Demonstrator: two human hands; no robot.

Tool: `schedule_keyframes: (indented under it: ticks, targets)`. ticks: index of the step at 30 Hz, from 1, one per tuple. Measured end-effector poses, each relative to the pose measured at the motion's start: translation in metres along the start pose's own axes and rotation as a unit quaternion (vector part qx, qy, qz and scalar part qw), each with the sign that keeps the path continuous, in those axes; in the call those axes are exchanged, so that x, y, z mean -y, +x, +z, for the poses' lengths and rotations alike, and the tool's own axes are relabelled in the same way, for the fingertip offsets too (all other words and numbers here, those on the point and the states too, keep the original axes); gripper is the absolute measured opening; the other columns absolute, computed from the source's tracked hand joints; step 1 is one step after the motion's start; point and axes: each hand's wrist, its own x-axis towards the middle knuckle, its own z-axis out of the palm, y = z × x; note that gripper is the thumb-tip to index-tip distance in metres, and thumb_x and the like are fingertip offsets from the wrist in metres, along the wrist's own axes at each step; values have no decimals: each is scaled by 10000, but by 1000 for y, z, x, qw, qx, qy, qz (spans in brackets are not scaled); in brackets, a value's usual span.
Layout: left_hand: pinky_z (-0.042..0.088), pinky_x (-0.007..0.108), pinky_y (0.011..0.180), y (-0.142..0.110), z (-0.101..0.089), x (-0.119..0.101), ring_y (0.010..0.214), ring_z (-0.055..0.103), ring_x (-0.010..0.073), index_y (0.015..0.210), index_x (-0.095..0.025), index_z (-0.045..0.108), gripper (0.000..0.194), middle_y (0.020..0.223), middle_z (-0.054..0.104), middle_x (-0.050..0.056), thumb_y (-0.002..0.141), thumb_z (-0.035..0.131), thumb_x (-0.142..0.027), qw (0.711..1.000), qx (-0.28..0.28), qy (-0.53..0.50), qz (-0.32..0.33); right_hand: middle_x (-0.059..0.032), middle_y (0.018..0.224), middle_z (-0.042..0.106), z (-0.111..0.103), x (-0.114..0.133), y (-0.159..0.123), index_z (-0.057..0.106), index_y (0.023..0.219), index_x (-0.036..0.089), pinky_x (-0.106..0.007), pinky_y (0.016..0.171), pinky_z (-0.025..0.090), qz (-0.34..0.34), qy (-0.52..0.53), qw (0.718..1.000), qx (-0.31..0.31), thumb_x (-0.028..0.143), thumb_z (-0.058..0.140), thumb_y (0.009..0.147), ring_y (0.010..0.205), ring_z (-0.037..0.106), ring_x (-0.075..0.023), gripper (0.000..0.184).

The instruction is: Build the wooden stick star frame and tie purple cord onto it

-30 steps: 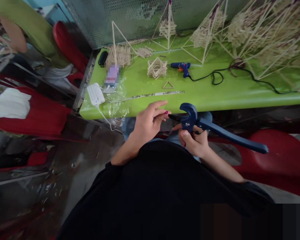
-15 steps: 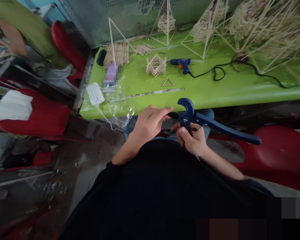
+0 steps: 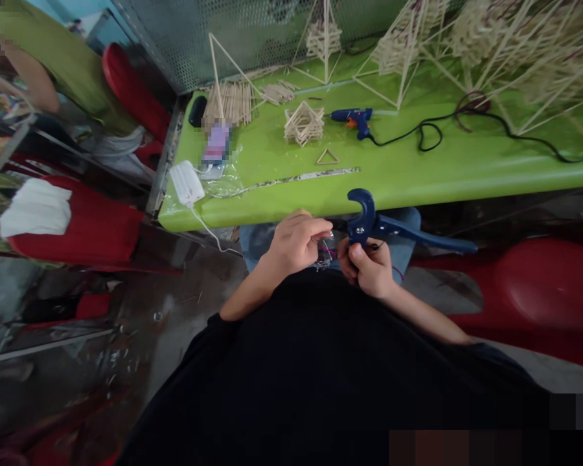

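1. Got the left hand (image 3: 296, 243) bunched, thumb and index together by the black grip (image 3: 339, 225). Can't tell about an actual pinch from this angle.
2. Got the right hand (image 3: 372, 266) wrapped around the lower part of a blue pipe cutter (image 3: 362, 228), thumb pressed onto it.
3. Holding that cutter over the lap (image 3: 411, 223), just off the table edge, hooked mouth upward. Can't spot anything inside it.
4. Just changed: long blue handle (image 3: 430, 241) closer to level than a second ago, plus crinkly clear plastic (image 3: 324, 261) and magenta cord (image 3: 326, 248) now showing under the left fingertips. Probably means handling the tool and that plastic together, not mid-cut.
5. Further out, on the green table (image 3: 408, 168): patterned strip (image 3: 315, 174), stick triangle (image 3: 328, 161), zigzag stick stack (image 3: 304, 124), hot glue gun (image 3: 352, 115).
6. Way back, right side: a crowd of stick pyramids (image 3: 505, 45).
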Motion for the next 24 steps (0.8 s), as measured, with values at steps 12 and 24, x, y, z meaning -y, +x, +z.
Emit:
schedule_keyframes:
  ticks: [12,24]
  targets:
    - [588,271,636,-46,13,2,623,737,142,1112,-269,803,138,812,836,25,1110,722,-381,966,90,-170,-172,82,560,241,-89,61,33,600,757,283,-320,370,148,-179,48,965,-185,653,958,951,430,175,-96,551]
    - [703,268,772,-33,-11,-15,720,832,130,1008,-219,812,362,823,860,-1,961,972,-540,852,-205,-254,-409,-22,817,665,-40,-99,47,665,854,235,-348,598,504,27,-183,969,-163,650,988,762,655,574,-160,534]
